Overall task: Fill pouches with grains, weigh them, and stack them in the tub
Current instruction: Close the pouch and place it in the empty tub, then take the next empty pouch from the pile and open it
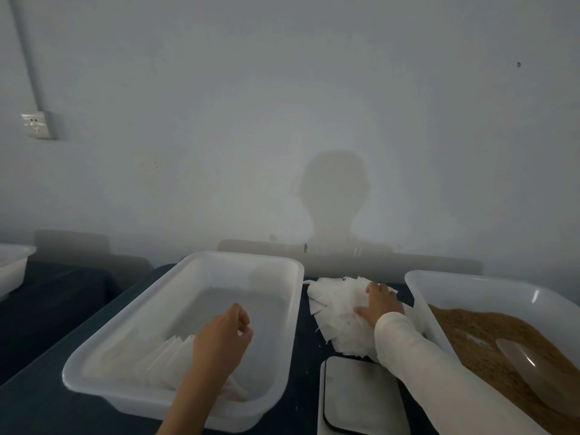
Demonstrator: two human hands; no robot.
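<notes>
Closest to the lens, the left hand (224,332) hangs over the tub (131,328) with fingers loosely curled, holding nothing as far as I can see. Right hand (381,304) rests flat on the pile of empty pouches (337,306), fingers spread, so it's clearly the nearer one for the next grab. That pile sits between the tub and the grain bin (417,287), just beyond the scale (361,394). Pouches look thin, white and floppy, fanned out messily. A few filled ones (163,356) lean in the tub already.
</notes>
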